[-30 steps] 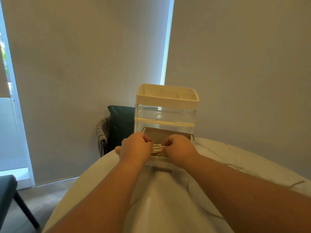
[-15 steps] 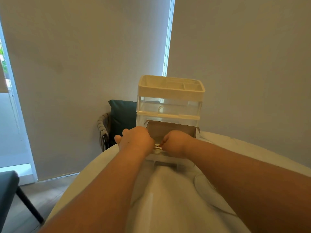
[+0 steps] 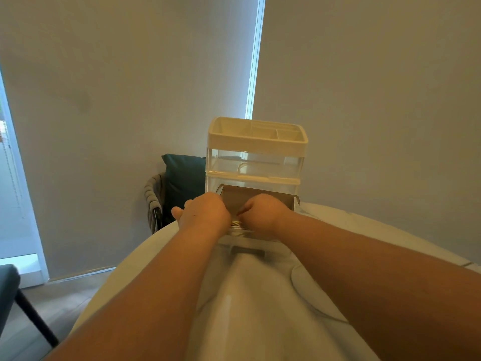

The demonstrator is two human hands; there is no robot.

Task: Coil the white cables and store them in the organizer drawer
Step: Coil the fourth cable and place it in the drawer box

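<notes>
- several thin loops of white cable coil (image 3: pixel 236 225) show in the narrow gap between the two hands; pale, glossy strands lying side by side, only a small patch visible.
- coil sits low inside the pulled-out bottom drawer (image 3: pixel 260 242), near its front; the rest of the bundle is hidden under the knuckles.
- left hand (image 3: pixel 205 212): fingers curled down onto the left side of the coil, thumb sticking out to the left; fingertips out of sight.
- right hand (image 3: pixel 265 214): bunched into a tight curl on the right side of the coil, pinching at the strands; fingertips hidden too.
- the two hands are almost touching, backs toward the camera, both forearms reaching straight out over the table.
- drawer has clear walls and a pale front with a recessed handle; a brownish inner space shows behind the hands.
- organizer (image 3: pixel 256 152): cream frame, clear upper drawer closed, divided open tray on top; stands upright at the far edge of the table.
- loose white cable (image 3: pixel 292 281) curves across the white table (image 3: pixel 250 321) beside the right forearm, apart from the drawer.
- beyond the table on the left: woven chair (image 3: pixel 153 199) with dark cushion (image 3: pixel 183 178); grey blinds (image 3: pixel 117 100) behind; dark seat (image 3: pixel 7 285) at lower left.
</notes>
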